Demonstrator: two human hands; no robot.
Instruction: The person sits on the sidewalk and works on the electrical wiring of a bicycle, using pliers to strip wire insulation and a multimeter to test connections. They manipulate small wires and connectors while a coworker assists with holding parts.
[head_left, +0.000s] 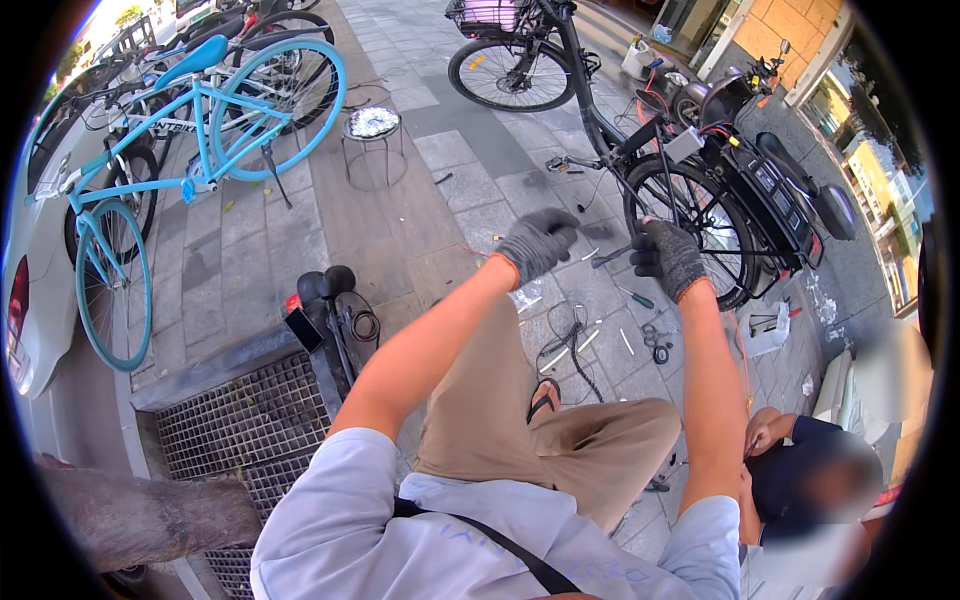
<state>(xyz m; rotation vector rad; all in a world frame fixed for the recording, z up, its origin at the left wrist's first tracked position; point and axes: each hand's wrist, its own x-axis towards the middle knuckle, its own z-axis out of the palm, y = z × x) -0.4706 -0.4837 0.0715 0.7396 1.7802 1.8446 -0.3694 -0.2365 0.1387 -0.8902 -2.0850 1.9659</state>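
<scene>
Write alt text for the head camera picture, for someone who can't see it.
Two gloved hands, left and right, reach toward a black bike on a paved sidewalk, with tools scattered below. A blue bike stands at left; another person sits at lower right.

Can't make out what the gloved right hand point(668, 257) grips; small tools point(640, 300) on the pavement point(400, 230) too tiny, second person point(800, 480) blurred.

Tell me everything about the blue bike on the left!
The blue bike is light turquoise, with a thin, metal-looking frame, a matching blue saddle and blue rims on thin tyres. It stands upright on the grey paving, seemingly propped on a kickstand, its front wheel nearest the white car. Other parked bikes stand close behind it. No hand touches it.
</scene>
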